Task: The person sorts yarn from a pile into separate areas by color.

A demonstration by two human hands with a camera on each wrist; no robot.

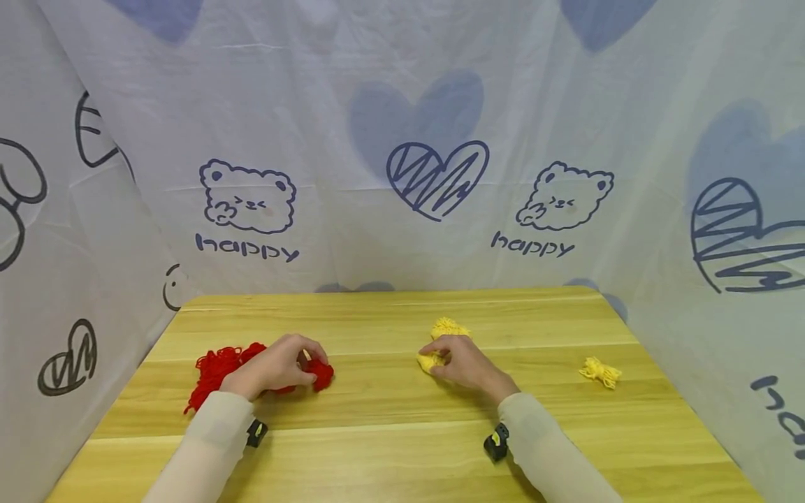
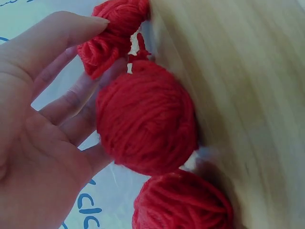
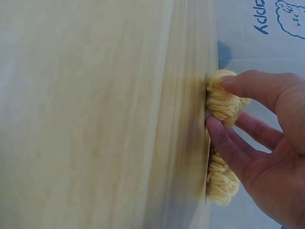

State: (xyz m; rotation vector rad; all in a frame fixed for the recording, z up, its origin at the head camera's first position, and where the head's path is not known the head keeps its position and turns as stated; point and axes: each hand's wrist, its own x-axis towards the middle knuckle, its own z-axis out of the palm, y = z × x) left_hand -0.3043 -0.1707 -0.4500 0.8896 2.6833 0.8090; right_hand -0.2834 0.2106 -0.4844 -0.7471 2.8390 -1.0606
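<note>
My left hand [image 1: 275, 367] pinches a small red yarn bundle [image 1: 322, 375] between thumb and fingers, low at the table's left side. In the left wrist view the thumb presses on that bundle [image 2: 119, 28]; a round red yarn ball [image 2: 147, 121] sits beside the fingers, with another red ball [image 2: 183, 202] below it. On the right, my right hand [image 1: 467, 362] pinches a yellow yarn bundle [image 1: 430, 361] on the tabletop. The right wrist view shows thumb and index fingertip on this bundle [image 3: 224, 98], and a second yellow bundle [image 3: 222, 181] near the fingers.
Loose red yarn [image 1: 210, 374] lies in a heap left of the left hand. One yellow bundle [image 1: 449, 328] is just behind the right hand, and a small tied one [image 1: 600, 372] lies farther right. A printed cloth [image 1: 339, 140] hangs around the wooden table [image 1: 377, 447].
</note>
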